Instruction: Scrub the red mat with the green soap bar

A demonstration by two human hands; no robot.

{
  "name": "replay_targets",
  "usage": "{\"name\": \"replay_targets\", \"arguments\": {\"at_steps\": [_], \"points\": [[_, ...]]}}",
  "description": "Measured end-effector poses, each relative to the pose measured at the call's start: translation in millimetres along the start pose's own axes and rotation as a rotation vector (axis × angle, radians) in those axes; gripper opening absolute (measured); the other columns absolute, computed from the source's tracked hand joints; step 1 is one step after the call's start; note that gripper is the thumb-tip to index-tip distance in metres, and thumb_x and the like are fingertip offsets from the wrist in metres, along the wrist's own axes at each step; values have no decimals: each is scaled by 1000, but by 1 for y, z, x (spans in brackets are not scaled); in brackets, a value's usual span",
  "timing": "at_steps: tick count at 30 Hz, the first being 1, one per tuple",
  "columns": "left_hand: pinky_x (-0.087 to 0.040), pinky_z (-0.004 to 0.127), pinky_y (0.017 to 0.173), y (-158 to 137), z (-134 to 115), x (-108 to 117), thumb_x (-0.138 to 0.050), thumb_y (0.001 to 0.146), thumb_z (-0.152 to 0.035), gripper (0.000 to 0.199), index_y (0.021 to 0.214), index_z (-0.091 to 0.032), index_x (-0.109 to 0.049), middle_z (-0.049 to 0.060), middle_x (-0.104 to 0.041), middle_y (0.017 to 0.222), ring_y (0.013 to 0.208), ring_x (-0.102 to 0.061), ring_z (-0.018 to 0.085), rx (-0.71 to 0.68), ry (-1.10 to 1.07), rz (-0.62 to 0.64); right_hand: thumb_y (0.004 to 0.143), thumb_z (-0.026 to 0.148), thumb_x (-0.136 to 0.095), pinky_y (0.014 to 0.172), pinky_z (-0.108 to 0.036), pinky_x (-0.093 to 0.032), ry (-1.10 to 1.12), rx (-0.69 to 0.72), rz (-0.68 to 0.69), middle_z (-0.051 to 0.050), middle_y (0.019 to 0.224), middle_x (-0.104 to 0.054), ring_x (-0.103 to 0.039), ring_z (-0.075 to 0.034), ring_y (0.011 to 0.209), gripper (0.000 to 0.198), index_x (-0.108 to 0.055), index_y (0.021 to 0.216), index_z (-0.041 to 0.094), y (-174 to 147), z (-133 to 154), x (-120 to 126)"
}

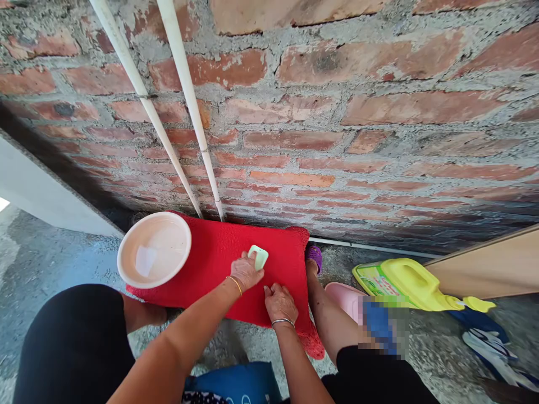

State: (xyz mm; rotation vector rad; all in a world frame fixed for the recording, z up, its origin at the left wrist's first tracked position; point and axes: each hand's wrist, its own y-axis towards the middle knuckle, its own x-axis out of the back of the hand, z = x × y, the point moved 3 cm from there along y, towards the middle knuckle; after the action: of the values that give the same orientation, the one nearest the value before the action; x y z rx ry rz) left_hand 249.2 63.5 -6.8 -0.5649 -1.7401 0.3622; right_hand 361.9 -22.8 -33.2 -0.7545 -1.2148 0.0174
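Note:
A red cloth (206, 247) with a textured border is spread over a low, long surface in front of me. My left hand (247, 270), with a gold bracelet, is closed on a pale green rounded block (258, 256) that looks like a bar of soap. The block rests against the cloth's upper right part. Nearer to me, my right hand (281, 303), with a silver bracelet, lies on the cloth, thumb apart and fingers slightly bent. A pale pink basin (168, 266) holding clear water and a whitish patch stands on the cloth's left end.
A brick wall (295, 112) rises behind the cloth, with two white pipes (187, 78) running down it. On the right lie a yellow detergent jug (404, 280), a pink container (343, 297) and shoes (490, 348). My knees flank the cloth; a purple shoe (314, 257) is beside its right edge.

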Motion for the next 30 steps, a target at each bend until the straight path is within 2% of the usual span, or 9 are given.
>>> {"name": "replay_targets", "arguments": {"at_steps": [3, 9, 12, 15, 18, 21, 23, 27, 30], "points": [[-50, 33, 82, -17, 1, -9, -50, 83, -54, 69, 144, -29, -29, 11, -54, 126, 101, -65, 24, -52, 3, -18, 96, 41, -39, 75, -30, -47, 8, -2, 0, -8, 109, -63, -61, -21, 103, 31, -63, 102, 24, -1, 0, 0], [-50, 30, 77, -40, 89, 3, -44, 90, -50, 57, 139, -22, -37, 12, -56, 120, 97, -65, 22, 300, -50, -291, 96, 40, -38, 75, -32, -48, 28, -6, -21, -9, 110, -62, -61, -22, 104, 31, -63, 104, 23, -4, 0, 1], [-51, 30, 74, -53, 108, -6, -42, 91, -49, 57, 138, -19, -38, 14, -56, 117, 94, -65, 23, 370, -21, -340, 95, 40, -39, 76, -32, -48, 44, -6, -17, -9, 110, -63, -61, -22, 104, 31, -63, 105, 23, -5, 0, 3], [-52, 32, 76, -71, 92, -38, -44, 89, -48, 58, 139, -18, -40, 15, -56, 118, 93, -65, 23, 225, 64, -279, 95, 40, -39, 77, -33, -48, 48, 1, -18, -10, 110, -62, -61, -23, 105, 32, -63, 106, 23, -5, -1, 3], [-50, 39, 88, -91, 64, -75, -57, 81, -47, 65, 140, -25, -41, 13, -56, 124, 101, -62, 26, -108, 192, -165, 95, 41, -38, 77, -33, -48, 45, 11, -13, -10, 111, -62, -61, -23, 105, 33, -63, 106, 23, -3, -2, 1], [-49, 40, 91, -101, 66, -84, -59, 80, -47, 65, 140, -31, -41, 11, -55, 127, 107, -60, 27, -221, 215, -150, 96, 41, -37, 77, -33, -47, 49, 20, -8, -11, 111, -62, -61, -23, 104, 34, -63, 107, 22, -2, -2, 0], [-50, 37, 85, -101, 91, -69, -56, 82, -47, 63, 140, -29, -40, 11, -56, 123, 102, -62, 26, -55, 150, -186, 96, 40, -36, 77, -34, -47, 51, 28, -12, -12, 112, -62, -61, -24, 105, 35, -63, 108, 22, -3, -2, 0], [-51, 32, 75, -105, 158, -31, -41, 91, -48, 59, 140, -17, -37, 15, -56, 119, 93, -65, 23, 451, -38, -296, 96, 40, -34, 77, -34, -47, 46, 45, -18, -13, 114, -62, -61, -24, 106, 36, -63, 109, 22, -5, -1, 1], [-50, 32, 76, -112, 164, -34, -39, 91, -48, 59, 140, -15, -36, 17, -55, 121, 96, -65, 24, 496, -58, -290, 96, 39, -34, 78, -34, -46, 36, 43, -19, -13, 114, -63, -61, -24, 106, 37, -63, 110, 21, -5, 0, 1]]}}
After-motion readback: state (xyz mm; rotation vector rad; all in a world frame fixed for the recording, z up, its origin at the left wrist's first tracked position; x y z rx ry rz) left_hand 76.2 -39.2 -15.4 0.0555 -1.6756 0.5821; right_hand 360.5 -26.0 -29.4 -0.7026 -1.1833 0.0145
